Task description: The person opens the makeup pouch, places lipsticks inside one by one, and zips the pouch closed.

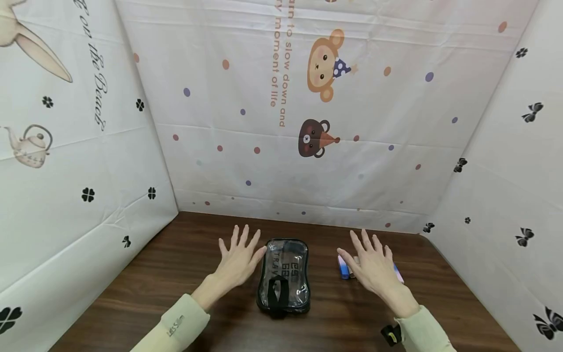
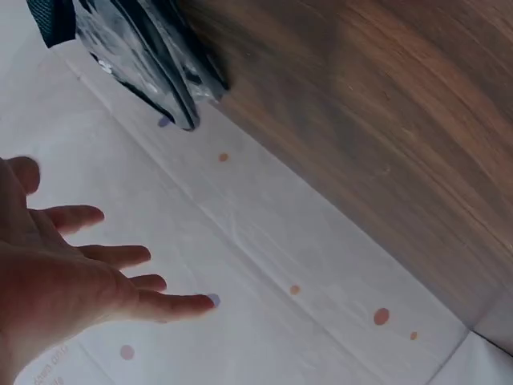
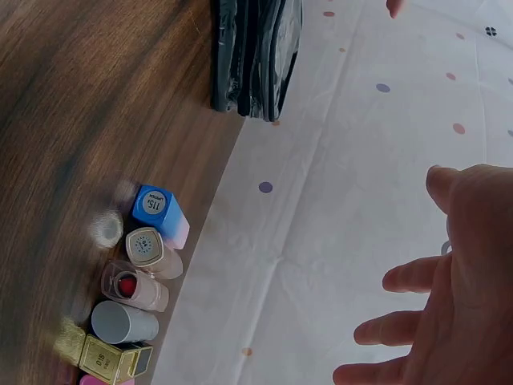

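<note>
Nearest to the viewer are two pale green sleeves, the left sleeve (image 1: 180, 325) with small dark letters. A black band (image 1: 390, 335) is beside the cuff of the right sleeve (image 1: 424, 332). From the sleeves reach two hands. The left hand (image 1: 235, 261) has its fingers spread wide and holds nothing; the right hand (image 1: 374, 266) is in the same state, also wide and without any thing in the grip. In the wrist views, both hands are apart from the things on the table.

The table (image 1: 228, 322) is of dark brown wood, with long streaks of grain and a soft shine. On it, between the hands, lies a clear pouch (image 1: 288, 264) with black edges, dark letters and a black handle (image 1: 278, 293) at its near end. Below the right hand, partly hidden in the head view, is a row of lipsticks: a blue box (image 3: 160, 212), a clear tube (image 3: 132, 287) with red inside, a grey cap (image 3: 124, 322) and a gold box (image 3: 108, 359) among them.

Behind the table hangs a white back cloth (image 1: 211, 107), creased, with coloured dots, a monkey and a bear. White side cloths (image 1: 492, 195) carry dark bows, clovers and a kettle.
</note>
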The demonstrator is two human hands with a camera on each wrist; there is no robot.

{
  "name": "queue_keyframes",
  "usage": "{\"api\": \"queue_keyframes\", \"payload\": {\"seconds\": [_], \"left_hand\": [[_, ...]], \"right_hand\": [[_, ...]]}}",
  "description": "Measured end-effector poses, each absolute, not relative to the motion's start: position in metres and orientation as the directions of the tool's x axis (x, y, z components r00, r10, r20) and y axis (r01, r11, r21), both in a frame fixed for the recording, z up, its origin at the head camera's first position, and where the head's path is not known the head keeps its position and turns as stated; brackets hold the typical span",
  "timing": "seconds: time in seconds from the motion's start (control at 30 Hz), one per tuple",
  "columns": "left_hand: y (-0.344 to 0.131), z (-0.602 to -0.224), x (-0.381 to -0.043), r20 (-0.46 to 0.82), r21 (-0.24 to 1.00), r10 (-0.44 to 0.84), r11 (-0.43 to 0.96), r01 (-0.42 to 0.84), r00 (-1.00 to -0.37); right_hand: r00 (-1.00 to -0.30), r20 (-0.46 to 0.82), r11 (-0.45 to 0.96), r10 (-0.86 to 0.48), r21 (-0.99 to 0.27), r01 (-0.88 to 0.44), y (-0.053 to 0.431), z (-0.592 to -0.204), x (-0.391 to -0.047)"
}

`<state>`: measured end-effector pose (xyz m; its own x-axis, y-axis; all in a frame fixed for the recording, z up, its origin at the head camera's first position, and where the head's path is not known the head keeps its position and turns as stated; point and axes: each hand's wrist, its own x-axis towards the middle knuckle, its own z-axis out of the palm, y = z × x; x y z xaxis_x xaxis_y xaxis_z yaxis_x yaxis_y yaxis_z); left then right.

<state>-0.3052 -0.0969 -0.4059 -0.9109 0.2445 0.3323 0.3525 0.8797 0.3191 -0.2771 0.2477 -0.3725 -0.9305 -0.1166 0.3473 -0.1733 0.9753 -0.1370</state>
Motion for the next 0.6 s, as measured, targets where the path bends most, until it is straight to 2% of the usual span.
{"api": "queue_keyframes", "payload": {"seconds": [0.07,0.17,0.23,0.3,0.37,0.43,0.5,0.6], "left_hand": [[-0.095,-0.406,-0.304,0.345,0.305,0.277,0.87,0.386,-0.897],[-0.09,-0.408,-0.299,0.39,0.224,0.38,0.844,0.486,-0.839],[-0.083,-0.41,-0.294,0.437,0.135,0.473,0.806,0.576,-0.765],[-0.072,-0.41,-0.289,0.465,0.027,0.586,0.74,0.672,-0.664],[-0.059,-0.412,-0.284,0.46,-0.087,0.693,0.658,0.748,-0.555],[-0.048,-0.414,-0.279,0.413,-0.181,0.763,0.603,0.777,-0.497],[-0.039,-0.419,-0.275,0.342,-0.235,0.805,0.572,0.786,-0.484],[-0.033,-0.426,-0.27,0.234,-0.283,0.822,0.569,0.772,-0.519]], "right_hand": [[-0.931,0.346,0.975,-0.117,-0.138,-0.174,0.248,-0.372,-0.277],[-0.931,0.344,0.975,-0.125,-0.131,-0.179,0.247,-0.372,-0.277],[-0.929,0.345,0.975,-0.13,-0.125,-0.183,0.247,-0.372,-0.277],[-0.927,0.349,0.974,-0.137,-0.122,-0.19,0.247,-0.372,-0.277],[-0.924,0.355,0.973,-0.142,-0.123,-0.197,0.246,-0.371,-0.277],[-0.923,0.356,0.971,-0.146,-0.126,-0.202,0.246,-0.371,-0.277],[-0.923,0.354,0.97,-0.15,-0.126,-0.207,0.244,-0.37,-0.277],[-0.927,0.341,0.969,-0.158,-0.128,-0.213,0.242,-0.369,-0.277]]}}
